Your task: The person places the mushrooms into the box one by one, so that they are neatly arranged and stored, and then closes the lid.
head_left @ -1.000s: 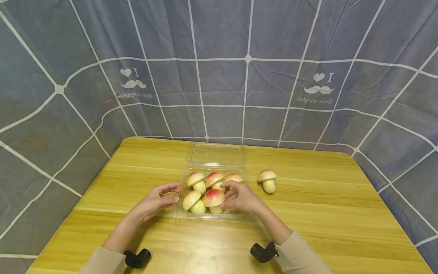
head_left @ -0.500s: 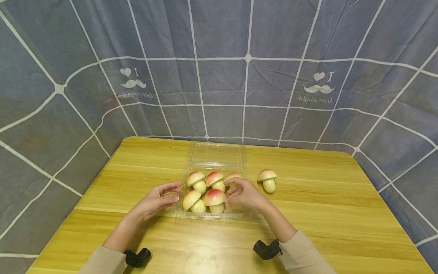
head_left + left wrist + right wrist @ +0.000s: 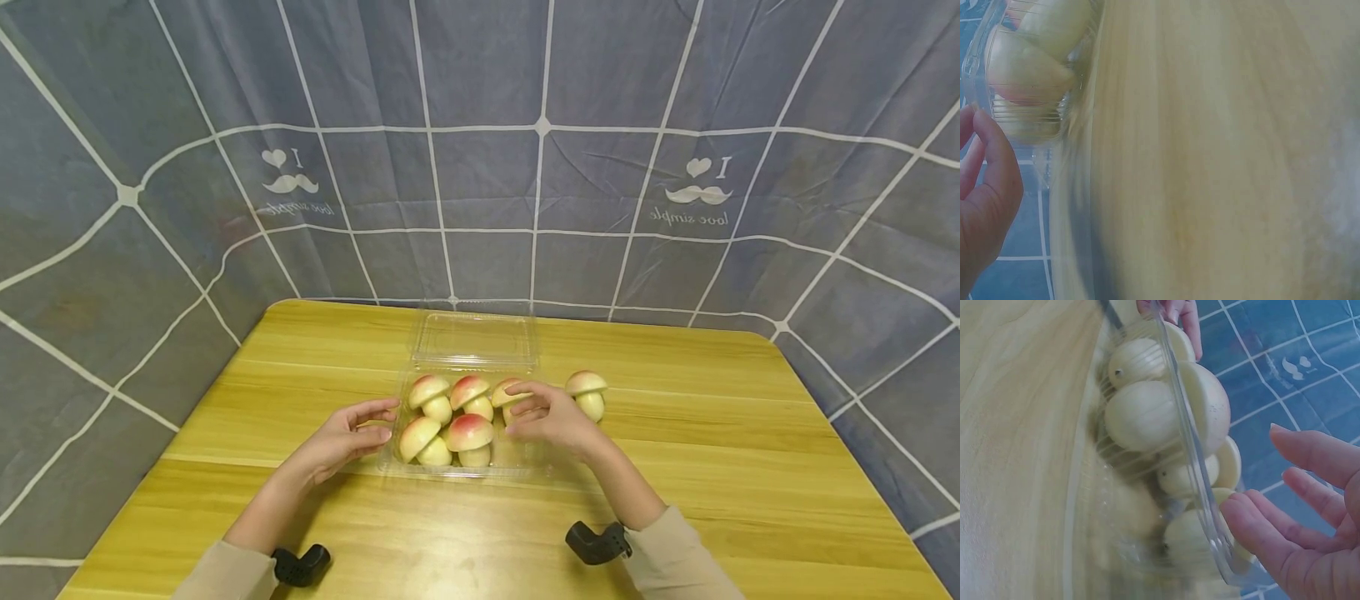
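A clear plastic clamshell box (image 3: 480,472) lies on the table with its lid (image 3: 474,337) folded back. Inside are several mushroom models with pale stems and red-tinged caps, among them a front one (image 3: 470,433) and a tilted one at front left (image 3: 418,438). My left hand (image 3: 347,437) is at the box's left side, fingertips right at the rim, thumb and fingers apart in the head view. Over the box's right part is my right hand (image 3: 551,417), holding nothing, its fingers spread in the right wrist view and partly covering the back-right mushroom (image 3: 507,393).
Another mushroom model (image 3: 588,393) sits on the wooden table (image 3: 712,433) right of the box, just beyond my right hand. A grey curtain with white lines (image 3: 480,183) hangs behind and beside the table. Black camera mounts (image 3: 302,567) sit at both wrists.
My right hand has come off the front mushroom and shifted right, uncovering more of the back-right one. The left hand stays where it was.
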The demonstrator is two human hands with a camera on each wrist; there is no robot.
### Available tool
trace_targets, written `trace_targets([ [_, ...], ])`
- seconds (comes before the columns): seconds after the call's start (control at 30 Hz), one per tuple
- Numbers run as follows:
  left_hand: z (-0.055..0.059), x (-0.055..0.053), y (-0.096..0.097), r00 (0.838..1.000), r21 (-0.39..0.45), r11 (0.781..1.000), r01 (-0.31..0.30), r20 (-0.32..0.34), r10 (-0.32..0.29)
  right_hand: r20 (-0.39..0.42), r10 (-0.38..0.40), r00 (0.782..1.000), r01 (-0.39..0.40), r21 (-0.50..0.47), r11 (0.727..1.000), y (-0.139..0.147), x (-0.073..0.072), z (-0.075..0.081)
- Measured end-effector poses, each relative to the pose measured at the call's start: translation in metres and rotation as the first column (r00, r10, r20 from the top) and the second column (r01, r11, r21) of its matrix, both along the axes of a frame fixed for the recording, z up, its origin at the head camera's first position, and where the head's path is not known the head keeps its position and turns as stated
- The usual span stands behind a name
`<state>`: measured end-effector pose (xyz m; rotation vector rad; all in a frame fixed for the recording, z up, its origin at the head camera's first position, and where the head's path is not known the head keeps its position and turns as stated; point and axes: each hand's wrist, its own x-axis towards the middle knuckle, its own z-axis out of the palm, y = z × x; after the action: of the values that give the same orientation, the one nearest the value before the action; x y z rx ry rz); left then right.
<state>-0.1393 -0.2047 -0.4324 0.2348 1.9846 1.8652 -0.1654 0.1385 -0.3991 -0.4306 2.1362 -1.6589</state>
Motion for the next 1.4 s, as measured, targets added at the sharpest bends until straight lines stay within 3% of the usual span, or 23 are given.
trace_targets([
  [0.7,0.001,0.000,0.000,1.000,0.000,1.000,-0.003,0.004,0.003,-0.003,-0.046,0.999,0.046,-0.049,0.998,0.029,-0.002,0.004],
  [1.4,0.002,0.000,0.000,1.000,0.007,1.000,0.001,0.007,-0.001,-0.013,-0.090,0.996,0.090,-0.022,0.996,0.054,0.001,0.012],
])
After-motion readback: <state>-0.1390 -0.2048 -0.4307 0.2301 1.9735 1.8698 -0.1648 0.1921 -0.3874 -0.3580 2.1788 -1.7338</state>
